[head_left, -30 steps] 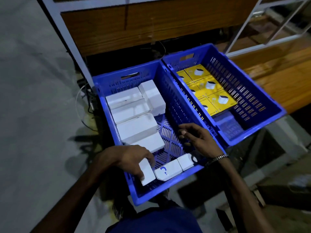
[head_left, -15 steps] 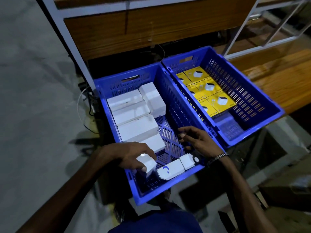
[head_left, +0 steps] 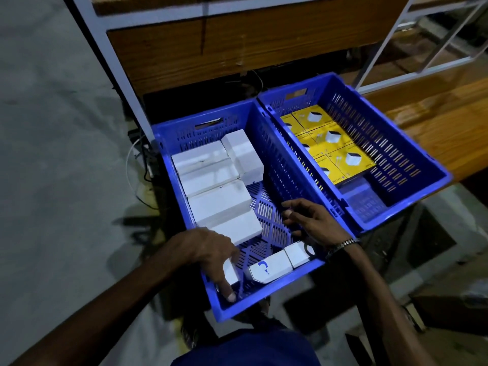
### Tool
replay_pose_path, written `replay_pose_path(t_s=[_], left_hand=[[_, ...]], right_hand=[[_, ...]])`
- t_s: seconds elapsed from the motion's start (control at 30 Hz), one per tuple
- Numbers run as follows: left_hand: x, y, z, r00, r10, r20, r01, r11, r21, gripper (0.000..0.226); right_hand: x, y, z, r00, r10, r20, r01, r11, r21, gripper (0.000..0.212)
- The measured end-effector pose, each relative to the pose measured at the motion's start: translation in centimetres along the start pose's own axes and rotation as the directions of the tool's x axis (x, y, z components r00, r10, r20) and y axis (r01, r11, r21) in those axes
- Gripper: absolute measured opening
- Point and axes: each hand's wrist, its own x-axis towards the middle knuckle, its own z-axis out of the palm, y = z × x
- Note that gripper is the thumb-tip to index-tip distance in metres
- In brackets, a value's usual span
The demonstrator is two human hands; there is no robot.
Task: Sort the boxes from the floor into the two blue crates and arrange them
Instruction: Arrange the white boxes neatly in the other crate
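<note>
No lettering can be read with certainty. A white box [head_left: 268, 269] at six o'clock in the left crate [head_left: 169, 154] bears a blue curved mark, not legible as a letter. The yellow boxes [head_left: 343, 161] in the right crate [head_left: 422, 165], at two o'clock, carry small print too blurred to read.

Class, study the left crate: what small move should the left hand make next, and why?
Probably slide the small white box under the left hand rightward until it meets the box with the blue mark. A gap separates them, while the other near-wall boxes in the left crate already touch in a row.
</note>
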Motion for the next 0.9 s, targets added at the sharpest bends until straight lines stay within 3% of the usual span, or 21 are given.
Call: replay_pose_path(t_s=[0.1,0.27,0.4,0.5,0.63,0.67,0.77,0.83,0.9], left_hand=[[0.1,0.6,0.2,0.998,-0.019,-0.063,0.020,1.000,0.008,0.086],[-3.8,-0.9,-1.3,0.978,0.027,-0.206,-0.066,0.980,-0.186,0.058],[-7.9,-3.4,-3.6,0.915,0.041,-0.402,-0.182,0.930,-0.319,0.038],[-9.4,-5.5,-4.9,0.844,0.009,-0.536,-0.283,0.857,-0.431,0.039],[-9.2,-6.8,-4.8,0.742,-0.148,-0.654,-0.484,0.557,-0.675,0.055],[-8.4,-6.1,-4.6,0.745,-0.223,-0.628,-0.494,0.449,-0.745,0.061],[-5.1,-3.2,-3.5,0.815,-0.390,-0.429,-0.465,0.002,-0.885,0.039],[-3.4,-2.1,-2.8,0.843,-0.405,-0.355,-0.445,-0.153,-0.882,0.048],[-2.4,-1.3,-2.2,0.863,-0.376,-0.338,-0.443,-0.242,-0.863,0.068]], right_hand=[[0.1,0.1,0.0,1.000,-0.002,-0.007,0.002,1.000,0.013,0.014],[0.2,0.0,-0.1,1.000,-0.010,-0.026,0.010,1.000,0.027,0.014],[-0.3,-0.2,-0.3,0.998,-0.048,-0.051,0.049,0.998,0.033,0.015],[-0.8,-1.0,-0.4,0.994,-0.091,-0.057,0.089,0.995,-0.036,0.018],[-1.6,-3.1,1.2,0.982,-0.188,-0.013,0.184,0.973,-0.140,0.020],[-2.0,-3.3,1.6,0.978,-0.207,-0.017,0.204,0.973,-0.108,0.021],[-3.2,-4.9,2.5,0.972,-0.223,-0.070,0.229,0.967,0.112,0.033],[-3.7,-5.9,2.7,0.964,-0.264,-0.037,0.267,0.959,0.100,0.037],[-3.6,-6.0,2.8,0.966,-0.260,0.004,0.260,0.966,0.018,0.047]])
